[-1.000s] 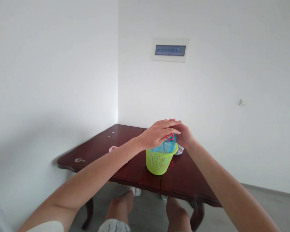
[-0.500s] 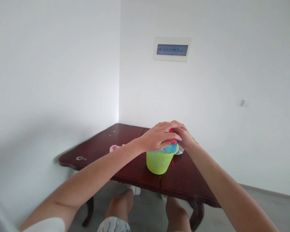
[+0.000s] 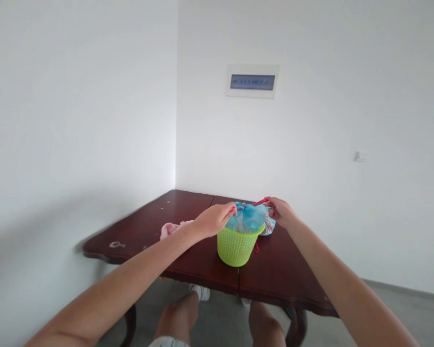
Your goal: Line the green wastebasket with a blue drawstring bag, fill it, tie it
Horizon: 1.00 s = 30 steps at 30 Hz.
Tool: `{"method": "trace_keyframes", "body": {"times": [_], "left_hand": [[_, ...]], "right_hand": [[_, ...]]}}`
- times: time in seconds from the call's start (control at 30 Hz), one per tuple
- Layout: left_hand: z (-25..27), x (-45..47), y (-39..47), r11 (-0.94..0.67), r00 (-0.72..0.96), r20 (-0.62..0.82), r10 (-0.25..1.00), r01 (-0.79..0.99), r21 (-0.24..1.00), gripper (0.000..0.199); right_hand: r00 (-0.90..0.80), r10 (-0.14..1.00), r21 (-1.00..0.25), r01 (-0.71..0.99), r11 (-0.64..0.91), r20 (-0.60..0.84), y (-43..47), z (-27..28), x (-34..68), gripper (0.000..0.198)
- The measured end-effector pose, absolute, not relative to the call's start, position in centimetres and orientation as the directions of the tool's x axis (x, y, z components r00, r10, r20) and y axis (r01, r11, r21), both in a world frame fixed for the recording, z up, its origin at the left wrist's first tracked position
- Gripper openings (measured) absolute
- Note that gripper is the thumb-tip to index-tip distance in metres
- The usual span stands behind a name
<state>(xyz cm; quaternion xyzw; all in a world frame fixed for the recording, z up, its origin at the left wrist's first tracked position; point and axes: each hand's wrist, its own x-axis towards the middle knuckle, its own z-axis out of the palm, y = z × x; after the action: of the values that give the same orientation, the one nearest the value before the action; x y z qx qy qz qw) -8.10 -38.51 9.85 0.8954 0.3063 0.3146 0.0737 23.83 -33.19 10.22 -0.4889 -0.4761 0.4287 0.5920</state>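
Observation:
A lime-green perforated basket (image 3: 237,249) stands on the dark wooden table, with a gathered blue translucent plastic bag (image 3: 248,220) bulging from its top. A red drawstring (image 3: 260,202) runs across the bag's bunched neck. My left hand (image 3: 219,217) is closed on the string's left end, at the basket's left. At the right, my right hand (image 3: 280,210) pinches the other end, a little higher. The string looks taut between them. What the bag contains cannot be made out.
On the table (image 3: 202,260) a pink cloth-like item (image 3: 169,229) lies left of the basket, partly behind my left forearm. Another patterned bag (image 3: 267,227) sits behind the basket, and a red string (image 3: 256,247) lies beside it. A small clear object (image 3: 116,245) is near the left edge.
My hands were together over the bag's top; now they are apart, left and right, drawing the red string out between them. The bag's neck is bunched and in plain view.

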Motion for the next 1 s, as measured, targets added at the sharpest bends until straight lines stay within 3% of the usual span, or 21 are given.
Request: {"method": "trace_keyframes", "body": {"times": [0.03,0.1,0.17,0.23,0.4,0.53,0.63,0.73,0.83,0.9,0.93,1.0], "left_hand": [[9.5,-8.0,-38.4,-0.756,0.576,0.493,0.652,0.546,0.362,0.04],[9.0,-7.6,-38.1,-0.644,0.482,0.435,0.761,0.642,0.416,0.044],[8.9,-7.1,-37.5,-0.547,0.421,0.36,0.833,0.727,0.415,0.051],[9.1,-6.5,-36.8,-0.528,0.446,0.287,0.848,0.761,0.376,0.04],[9.6,-5.1,-35.9,-0.613,0.546,0.28,0.79,0.696,0.372,0.034],[8.4,-5.4,-36.4,-0.666,0.479,0.471,0.741,0.612,0.425,0.035],[6.9,-6.5,-36.1,-0.679,0.337,0.644,0.687,0.612,0.405,0.041],[5.5,-7.7,-35.3,-0.656,0.303,0.658,0.689,0.647,0.388,0.053],[4.3,-8.5,-34.7,-0.641,0.336,0.615,0.713,0.668,0.378,0.054],[3.4,-8.9,-34.6,-0.655,0.379,0.589,0.714,0.659,0.37,0.051],[2.9,-9.0,-34.5,-0.665,0.398,0.581,0.71,0.652,0.364,0.05],[1.7,-9.5,-34.4,-0.688,0.423,0.587,0.69,0.636,0.351,0.05]], "right_hand": [[0.137,0.981,-0.99,-0.02,0.141,0.137,-33.6,10.1,23.5,0.028],[0.017,0.992,-0.989,0.081,0.126,0.127,-34.5,9.8,22.7,0.046],[-0.152,0.982,-0.953,0.264,0.151,0.114,-35.2,9.6,21.6,0.075],[-0.317,0.943,-0.864,0.441,0.243,0.104,-35.7,9.3,20.2,0.084],[-0.457,0.882,-0.778,0.512,0.365,0.113,-35.1,7.6,17.3,0.036],[-0.415,0.904,-0.82,0.48,0.312,0.102,-33.6,7.1,17.2,0.022],[-0.217,0.931,-0.862,0.362,0.355,0.293,-32.0,8.8,18.6,0.028],[0.086,0.838,-0.82,0.281,0.498,0.539,-30.7,11.4,20.9,0.045],[0.231,0.512,-0.546,0.542,0.639,0.827,-30.5,13.5,23.9,0.062],[0.103,0.267,-0.242,0.79,0.563,0.958,-30.7,14.2,26.0,0.074],[0.016,0.2,-0.115,0.864,0.49,0.98,-30.9,14.3,27.1,0.078],[-0.084,0.18,0.01,0.927,0.375,0.98,-31.1,14.1,29.1,0.082]]}}
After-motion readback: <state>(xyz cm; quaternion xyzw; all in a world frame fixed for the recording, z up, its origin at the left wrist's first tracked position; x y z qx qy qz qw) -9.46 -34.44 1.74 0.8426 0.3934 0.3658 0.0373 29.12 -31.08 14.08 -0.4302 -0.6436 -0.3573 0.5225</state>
